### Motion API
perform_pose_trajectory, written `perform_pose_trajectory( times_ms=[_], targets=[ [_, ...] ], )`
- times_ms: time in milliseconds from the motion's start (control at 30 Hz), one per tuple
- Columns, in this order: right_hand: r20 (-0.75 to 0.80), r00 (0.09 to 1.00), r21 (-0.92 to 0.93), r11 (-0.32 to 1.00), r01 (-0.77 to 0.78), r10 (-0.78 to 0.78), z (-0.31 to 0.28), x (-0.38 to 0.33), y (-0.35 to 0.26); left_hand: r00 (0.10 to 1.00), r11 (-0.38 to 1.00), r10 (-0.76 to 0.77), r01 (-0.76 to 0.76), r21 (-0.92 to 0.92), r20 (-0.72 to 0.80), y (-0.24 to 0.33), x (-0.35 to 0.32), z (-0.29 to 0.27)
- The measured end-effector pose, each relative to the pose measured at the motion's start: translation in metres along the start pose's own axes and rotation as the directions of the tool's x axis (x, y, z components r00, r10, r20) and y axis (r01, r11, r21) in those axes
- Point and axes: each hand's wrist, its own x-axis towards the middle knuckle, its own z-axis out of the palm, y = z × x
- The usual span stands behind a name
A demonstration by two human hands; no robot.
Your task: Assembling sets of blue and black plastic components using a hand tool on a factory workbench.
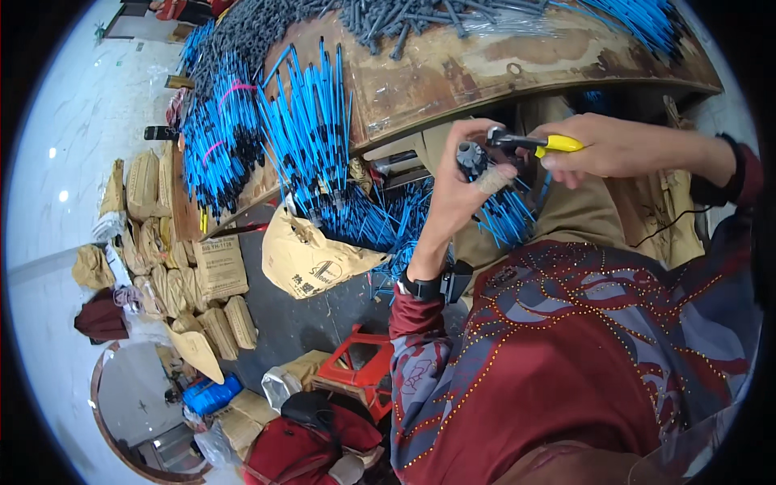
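My left hand (pixel 462 182), with tape around its thumb, is closed on a grey plastic piece (pixel 470 155) with a ridged end. Closed around the yellow handle of a pair of pliers (pixel 558 144) is my right hand (pixel 610 145). The dark metal jaws lie beside the fingertips of my left hand, close to the grey piece; whether they touch it I cannot tell. Below the hands, over my lap, lies a batch of thin blue sticks (pixel 503 220), partly hidden by my left hand.
The wooden table (pixel 453 77) bears a heap of grey plastic pieces (pixel 404 20) and blue sticks with black ends (pixel 311 113). A tan paper sack (pixel 311 259) stands by the table edge. A red stool (pixel 356 360), a red bag (pixel 299 440) and several brown packages (pixel 218 267) are on the floor.
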Motion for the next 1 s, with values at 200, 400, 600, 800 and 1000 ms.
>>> perform_pose_trajectory(
  times_ms=[200,400,600,800,1000],
  targets=[
    [-0.043,0.993,-0.088,0.991,0.103,-0.107,-0.011,0.006,0.042,0.984,0.992,0.002,-0.025,-0.123,-0.18,-0.016,0.003,0.001],
    [-0.066,0.973,-0.099,0.972,0.215,-0.222,-0.007,0.005,0.056,0.99,0.997,-0.072,0.075,0.026,-0.121,-0.016,0.004,0.001],
    [0.006,0.977,-0.034,0.976,0.215,-0.215,-0.008,0.0,0.062,0.995,0.978,-0.098,0.092,0.19,0.025,-0.007,0.008,0.004],
    [0.047,0.961,-0.04,0.96,0.276,-0.274,-0.007,0.0,0.064,0.99,0.964,-0.12,0.1,0.246,0.067,-0.012,0.009,0.0],
    [0.062,0.973,-0.058,0.972,0.226,-0.223,-0.008,-0.004,0.053,0.99,0.968,-0.102,0.076,0.24,0.1,-0.011,0.008,-0.002]
  ],
)
